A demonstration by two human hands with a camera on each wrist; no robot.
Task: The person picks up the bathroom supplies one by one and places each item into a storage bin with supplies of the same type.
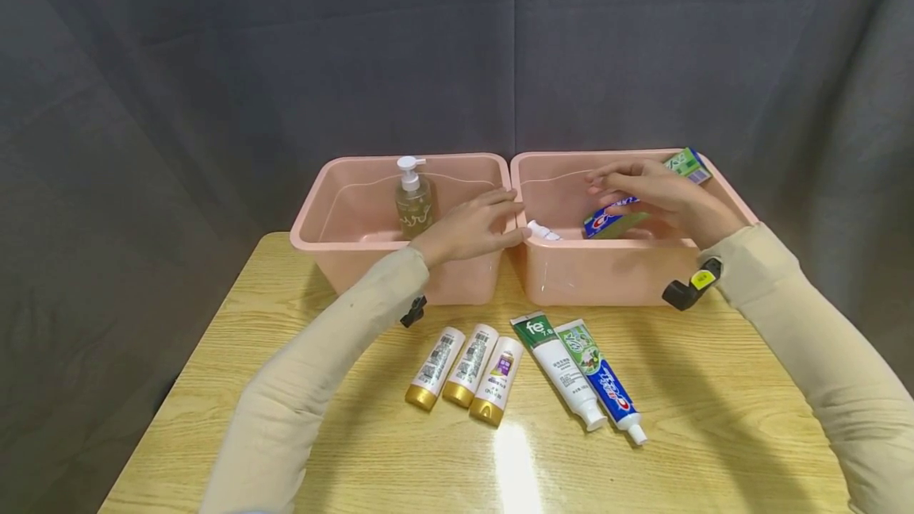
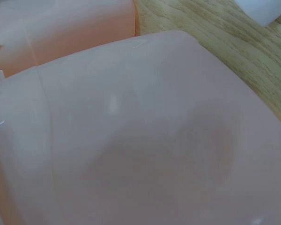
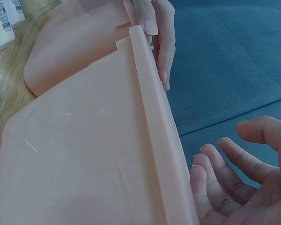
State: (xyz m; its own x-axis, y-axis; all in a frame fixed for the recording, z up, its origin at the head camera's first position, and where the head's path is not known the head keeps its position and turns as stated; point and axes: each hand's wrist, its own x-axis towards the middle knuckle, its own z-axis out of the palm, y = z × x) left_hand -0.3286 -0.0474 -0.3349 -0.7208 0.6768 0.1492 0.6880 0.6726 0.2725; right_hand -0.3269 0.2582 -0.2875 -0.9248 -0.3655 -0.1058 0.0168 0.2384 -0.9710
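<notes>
On the pale wooden table [image 1: 236,387], in front of the pink, rectangular plastic right bin [image 1: 607,280], lie a white-and-green plastic toothpaste tube [image 1: 564,375] and a green-and-blue plastic tube [image 1: 607,383]. Three white plastic tubes with gold caps [image 1: 473,363] lie in front and to the left of that bin.

The left hand [image 1: 473,227] reaches over the right bin's left rim, its thumb spread from its fingers; whether they press on the rim one cannot tell. A light, steady touch there would best keep the bin from sliding.

Above the right bin's opening, the right hand [image 1: 653,189] has its fingers spread and slightly bent, thumb apart, with nothing visibly pinched. Below it, a blue-and-green cardboard toothpaste box [image 1: 605,220] sits tilted in the right bin, a green end seemingly at the far right corner; the hand hides the middle. Good handling calls for keeping the wrist above the rim and the fingers off that raised end, lest it tip onto the small white item [image 1: 544,231] by the bin's near left corner.
</notes>
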